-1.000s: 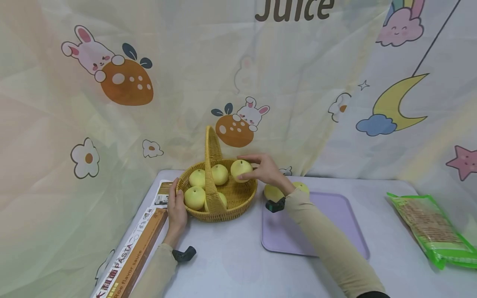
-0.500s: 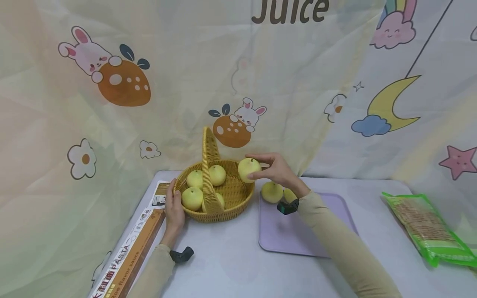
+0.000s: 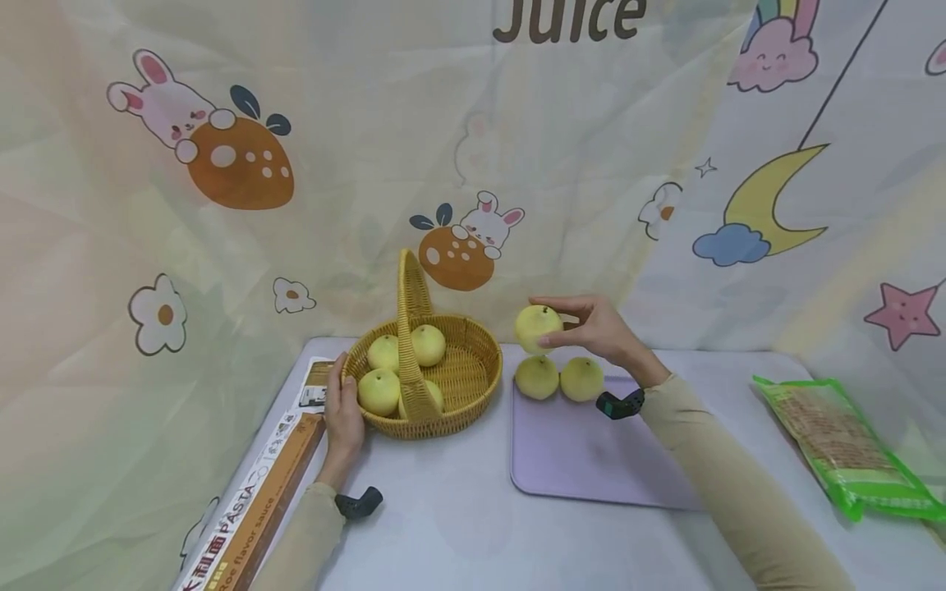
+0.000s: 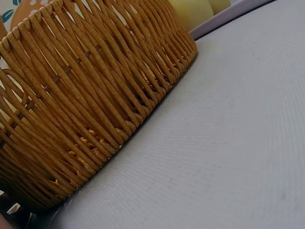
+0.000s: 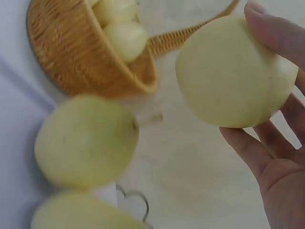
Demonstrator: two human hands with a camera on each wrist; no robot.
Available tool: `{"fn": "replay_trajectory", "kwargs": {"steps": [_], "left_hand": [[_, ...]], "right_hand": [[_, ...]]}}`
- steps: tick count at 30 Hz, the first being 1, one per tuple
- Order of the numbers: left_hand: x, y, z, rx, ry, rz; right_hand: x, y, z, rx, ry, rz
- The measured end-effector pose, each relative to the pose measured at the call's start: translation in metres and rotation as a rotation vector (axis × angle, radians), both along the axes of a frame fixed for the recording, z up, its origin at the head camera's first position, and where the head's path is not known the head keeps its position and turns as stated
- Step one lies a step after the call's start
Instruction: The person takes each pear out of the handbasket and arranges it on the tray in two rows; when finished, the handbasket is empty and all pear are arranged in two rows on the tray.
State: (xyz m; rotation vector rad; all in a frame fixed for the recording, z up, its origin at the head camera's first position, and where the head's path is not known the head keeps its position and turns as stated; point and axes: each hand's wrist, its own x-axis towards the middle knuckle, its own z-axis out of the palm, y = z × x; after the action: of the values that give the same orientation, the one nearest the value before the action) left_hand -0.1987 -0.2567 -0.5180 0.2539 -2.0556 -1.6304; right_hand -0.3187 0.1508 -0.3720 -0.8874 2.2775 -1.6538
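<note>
Currently, right hand (image 3: pixel 602 330) clamped on one pear (image 3: pixel 536 330), held above two pears (image 3: pixel 537 378) on a tray (image 3: pixel 576 460), left hand (image 3: pixel 345 417) laid against a basket (image 3: pixel 443 427), four pears (image 3: pixel 379 392) inside.

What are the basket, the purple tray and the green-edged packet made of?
Basket: woven strands, slightly glossy, perhaps rattan or plastic imitation; gaps show between them close up. Purple tray: smooth and evenly coloured, so likely plastic, though coated metal is possible. Green-edged packet: probably thin, slightly shiny plastic film, since its middle looks see-through.

Bskt (image 3: pixel 464 417) L of tray (image 3: pixel 576 460)
</note>
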Motion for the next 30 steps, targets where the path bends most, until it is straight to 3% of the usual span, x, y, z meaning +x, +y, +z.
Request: {"fn": "replay_trajectory", "kwargs": {"steps": [2,4,8,11,19,30], "left_hand": [[0.000,0.002,0.002,0.002,-0.010,0.002],[0.005,0.008,0.013,0.012,-0.013,-0.009],[0.005,0.008,0.014,0.017,-0.017,-0.013],[-0.002,0.001,0.001,0.005,-0.011,-0.001],[-0.002,-0.001,-0.003,0.011,-0.009,-0.002],[-0.001,0.000,-0.001,0.005,-0.013,-0.001]], "right_hand": [[0.000,0.012,0.001,0.031,0.020,-0.026],[-0.001,0.024,0.000,0.044,0.029,-0.060],[0.000,0.047,-0.002,0.053,0.016,-0.114],[-0.001,0.060,-0.004,0.065,0.010,-0.139],[0.003,0.088,-0.008,0.145,0.018,-0.216],[0.013,0.127,-0.031,0.218,-0.020,-0.274]]}}
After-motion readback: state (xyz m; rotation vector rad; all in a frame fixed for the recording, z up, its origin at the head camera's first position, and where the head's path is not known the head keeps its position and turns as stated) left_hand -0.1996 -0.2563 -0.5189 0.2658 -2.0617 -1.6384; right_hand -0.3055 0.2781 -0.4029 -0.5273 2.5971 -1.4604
